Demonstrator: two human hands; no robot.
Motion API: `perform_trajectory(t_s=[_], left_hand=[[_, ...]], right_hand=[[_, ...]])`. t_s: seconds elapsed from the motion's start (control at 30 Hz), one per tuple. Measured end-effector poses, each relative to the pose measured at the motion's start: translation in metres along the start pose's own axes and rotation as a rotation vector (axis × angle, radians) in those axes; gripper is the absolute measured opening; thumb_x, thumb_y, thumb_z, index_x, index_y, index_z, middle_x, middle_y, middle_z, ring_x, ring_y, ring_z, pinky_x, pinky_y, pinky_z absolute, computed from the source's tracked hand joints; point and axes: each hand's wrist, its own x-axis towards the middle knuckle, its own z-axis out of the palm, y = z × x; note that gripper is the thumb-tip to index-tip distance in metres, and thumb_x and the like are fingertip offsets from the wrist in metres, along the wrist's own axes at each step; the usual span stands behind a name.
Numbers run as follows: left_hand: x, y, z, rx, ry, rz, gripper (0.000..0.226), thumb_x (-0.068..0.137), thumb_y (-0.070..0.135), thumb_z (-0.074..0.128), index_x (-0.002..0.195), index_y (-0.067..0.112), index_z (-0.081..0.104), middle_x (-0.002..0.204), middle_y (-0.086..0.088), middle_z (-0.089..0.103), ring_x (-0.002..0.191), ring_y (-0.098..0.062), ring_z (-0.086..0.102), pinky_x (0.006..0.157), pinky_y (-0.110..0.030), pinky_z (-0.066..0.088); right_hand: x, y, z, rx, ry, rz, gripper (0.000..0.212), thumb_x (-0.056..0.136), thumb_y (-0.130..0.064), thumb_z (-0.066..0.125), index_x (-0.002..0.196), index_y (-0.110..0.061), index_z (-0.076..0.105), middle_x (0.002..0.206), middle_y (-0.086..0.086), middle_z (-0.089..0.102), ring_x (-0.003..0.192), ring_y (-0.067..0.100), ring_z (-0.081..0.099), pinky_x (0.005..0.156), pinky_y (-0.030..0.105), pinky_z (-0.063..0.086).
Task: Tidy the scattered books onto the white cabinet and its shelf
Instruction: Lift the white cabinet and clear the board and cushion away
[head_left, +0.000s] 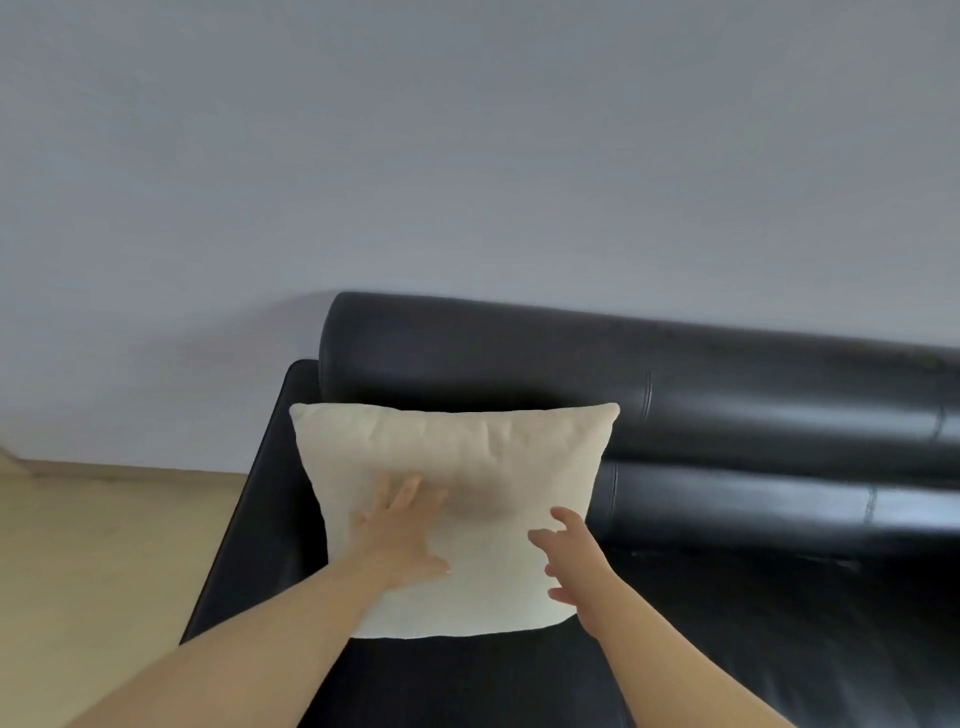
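Two bare forearms reach in from the bottom edge over the seat of a black leather sofa (467, 680). The left hand (400, 530) lies flat on the front face of a cream square cushion (467, 447), with its fingers straight and spread and the thumb out to the right. It presses the fabric and grips nothing. The right hand (574, 566) is at the cushion's lower right edge, with fingers loosely spread and slightly bent, holding nothing. Whether its fingertips touch the cushion cannot be told, as the hand is a little blurred.

The cushion stands upright on the seat at the sofa's left end. Its top leans back against the backrest (727, 395), which is made of two long, glossy padded rolls, one above the other. Just beside the cushion on the left is the sofa's flat black armrest (260, 493).

Left of the sofa lies a light wooden floor (104, 545). Behind everything rises a plain pale grey wall (467, 156).

This view does not show where the books and the white cabinet are.
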Motion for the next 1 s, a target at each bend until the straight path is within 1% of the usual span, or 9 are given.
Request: perform_trajectory(t_s=[0.1,0.2,0.27,0.37,0.47,0.63,0.77,0.83,1.0], left_hand=[[0.013,-0.01,0.009,0.041,-0.069,-0.011,0.091,0.082,0.041,0.064,0.149,0.035,0.003,0.155,0.006,-0.019,0.144,-0.031,-0.013,0.112,-0.053,0.018],[0.023,-0.014,0.013,0.071,-0.1,0.006,0.1,0.08,0.042,0.067,0.149,0.036,-0.005,0.154,0.004,-0.025,0.142,-0.034,-0.019,0.114,-0.05,0.018],[0.036,-0.015,0.009,0.082,-0.131,0.0,0.101,0.08,0.043,0.067,0.148,0.036,-0.007,0.154,0.003,-0.027,0.142,-0.035,-0.02,0.114,-0.048,0.018],[0.05,-0.012,0.001,0.088,-0.2,-0.016,0.096,0.083,0.044,0.063,0.148,0.036,-0.007,0.154,0.002,-0.027,0.142,-0.034,-0.019,0.114,-0.048,0.021],[0.058,-0.008,0.001,0.094,-0.263,-0.049,0.092,0.085,0.046,0.057,0.148,0.037,-0.009,0.152,0.003,-0.031,0.141,-0.033,-0.023,0.113,-0.049,0.021],[0.05,-0.006,0.011,0.069,-0.215,-0.08,0.082,0.09,0.043,0.05,0.148,0.038,-0.009,0.152,0.004,-0.031,0.141,-0.03,-0.025,0.111,-0.046,0.028],[0.034,0.005,0.015,-0.03,-0.046,-0.061,0.061,0.098,0.032,0.037,0.148,0.034,0.003,0.156,0.001,-0.018,0.145,-0.027,-0.009,0.109,-0.041,0.031],[0.021,0.012,0.017,-0.081,0.026,-0.039,0.061,0.098,0.031,0.037,0.149,0.032,0.003,0.157,-0.002,-0.011,0.145,-0.025,0.003,0.107,-0.038,0.032],[-0.012,0.046,0.018,-0.165,-0.078,0.168,0.06,0.097,0.031,0.045,0.148,0.019,0.017,0.153,-0.005,0.022,0.137,-0.022,0.03,0.108,-0.031,0.029]], right_hand=[[0.019,-0.008,0.005,-0.023,-0.039,0.012,0.055,0.095,-0.02,0.046,0.145,-0.029,0.025,0.12,0.001,0.04,0.112,0.025,0.046,0.088,0.035,0.044],[0.03,-0.013,0.01,-0.03,-0.104,0.016,0.057,0.095,-0.023,0.047,0.146,-0.034,0.021,0.134,0.003,0.04,0.116,0.025,0.045,0.091,0.037,0.043],[0.041,-0.016,0.011,-0.044,-0.133,0.016,0.057,0.095,-0.022,0.045,0.145,-0.035,0.02,0.132,0.004,0.042,0.113,0.027,0.049,0.097,0.041,0.044],[0.056,-0.017,0.007,-0.056,-0.143,-0.008,0.055,0.095,-0.019,0.044,0.143,-0.036,0.023,0.124,-0.006,0.039,0.114,0.027,0.05,0.1,0.043,0.043],[0.069,-0.013,0.0,-0.037,-0.125,-0.026,0.051,0.093,-0.017,0.047,0.139,-0.033,0.032,0.134,-0.005,0.042,0.11,0.019,0.045,0.095,0.036,0.041],[0.067,-0.009,-0.008,0.01,-0.099,-0.013,0.047,0.093,-0.014,0.044,0.138,-0.028,0.04,0.12,-0.005,0.045,0.107,0.018,0.044,0.092,0.033,0.04],[0.047,-0.002,-0.008,0.032,-0.035,0.003,0.047,0.094,-0.017,0.044,0.14,-0.026,0.039,0.134,0.003,0.047,0.113,0.022,0.046,0.1,0.037,0.042],[0.037,0.008,-0.005,0.04,0.009,0.018,0.048,0.093,-0.02,0.046,0.14,-0.026,0.039,0.135,0.004,0.047,0.112,0.021,0.048,0.102,0.038,0.042],[-0.013,0.05,-0.005,0.158,0.182,0.113,0.046,0.091,-0.025,0.048,0.136,-0.023,0.041,0.111,0.005,0.051,0.102,0.021,0.048,0.088,0.031,0.047]])
